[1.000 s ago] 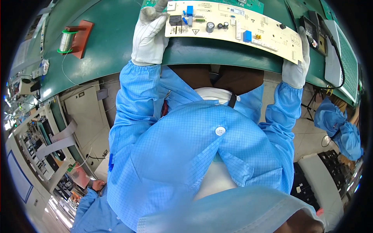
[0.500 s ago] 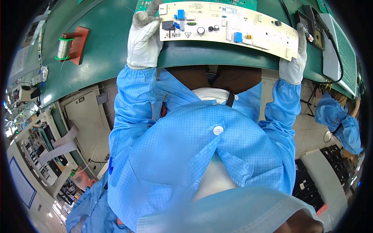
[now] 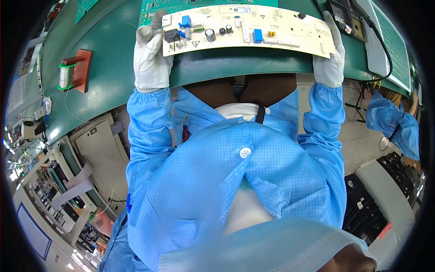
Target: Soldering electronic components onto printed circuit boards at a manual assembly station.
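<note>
A broad green table (image 3: pixel 113 41) is seen beneath and around the cream circuit board (image 3: pixel 283 35). A blue checked coat (image 3: pixel 276 154) is worn by the person, its front lying on the near side of the cream circuit board and its sleeves reaching up to both ends. The cream circuit board itself is held lengthwise over the near part of the table, its part-covered face turned up toward the view; whether its underside is touching anything cannot be told. Just beyond it, and partly covered by it, a green circuit board (image 3: pixel 190 3) is seen. To its right, well apart from it, a pale panel (image 3: pixel 378 56) is placed, crossed by a black cable (image 3: pixel 389 63). The left end of the cream circuit board is pinched by the left hand (image 3: pixel 153 59), which is covered by a white glove with grey fingertips; its right end is clasped by the gloved right hand (image 3: pixel 328 68), one digit being laid along the edge while the rest of that grip is hidden behind the board. Just past the right end a dark tray (image 3: pixel 333 8) is set. Well to the left of the board stands a reddish-brown stand (image 3: pixel 83 72), by which a spool (image 3: pixel 66 76) of thin wire is carried. On the cream circuit board, two blue blocks (image 3: pixel 258 36) are mounted, with smaller dark cylinders (image 3: pixel 210 35) seated between them.
</note>
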{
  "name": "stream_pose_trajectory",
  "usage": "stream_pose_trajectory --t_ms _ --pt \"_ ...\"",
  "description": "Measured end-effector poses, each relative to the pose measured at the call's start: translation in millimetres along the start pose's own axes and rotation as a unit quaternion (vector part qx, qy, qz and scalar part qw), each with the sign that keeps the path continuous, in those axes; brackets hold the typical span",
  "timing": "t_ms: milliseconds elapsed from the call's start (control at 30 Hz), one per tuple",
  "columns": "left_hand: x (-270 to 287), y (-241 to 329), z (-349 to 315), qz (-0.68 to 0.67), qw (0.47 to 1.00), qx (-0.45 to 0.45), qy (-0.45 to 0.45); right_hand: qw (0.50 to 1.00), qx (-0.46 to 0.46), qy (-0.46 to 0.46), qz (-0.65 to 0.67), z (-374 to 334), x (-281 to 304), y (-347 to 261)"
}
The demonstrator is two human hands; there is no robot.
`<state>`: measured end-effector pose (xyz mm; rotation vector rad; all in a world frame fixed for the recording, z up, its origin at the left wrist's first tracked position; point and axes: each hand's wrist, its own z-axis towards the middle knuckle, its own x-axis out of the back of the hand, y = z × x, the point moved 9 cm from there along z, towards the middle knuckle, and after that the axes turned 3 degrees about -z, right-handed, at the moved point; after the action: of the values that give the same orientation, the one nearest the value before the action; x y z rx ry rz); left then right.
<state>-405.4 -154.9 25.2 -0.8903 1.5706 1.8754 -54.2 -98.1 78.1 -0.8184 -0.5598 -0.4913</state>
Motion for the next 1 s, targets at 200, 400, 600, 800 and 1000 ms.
stream_pose_trajectory --t_ms 200,400,600,800,1000 --pt "2 1 -2 0.006 0.999 -0.001 0.038 0.941 -0.170 0.013 0.293 -6 -10 32" --pt "6 -1 -1 -0.022 1.000 0.012 0.013 0.842 -0.220 0.050 0.490 -16 -14 50" --pt "4 -4 -3 0.021 0.998 0.055 0.021 0.789 -0.315 -0.033 0.526 -23 -27 51" --pt "3 -5 -6 -0.016 0.996 0.067 0.050 0.788 -0.307 -0.034 0.533 -23 -27 52" --pt "8 -5 -9 -0.042 0.994 0.071 0.065 0.799 -0.294 -0.047 0.522 -24 -26 52"
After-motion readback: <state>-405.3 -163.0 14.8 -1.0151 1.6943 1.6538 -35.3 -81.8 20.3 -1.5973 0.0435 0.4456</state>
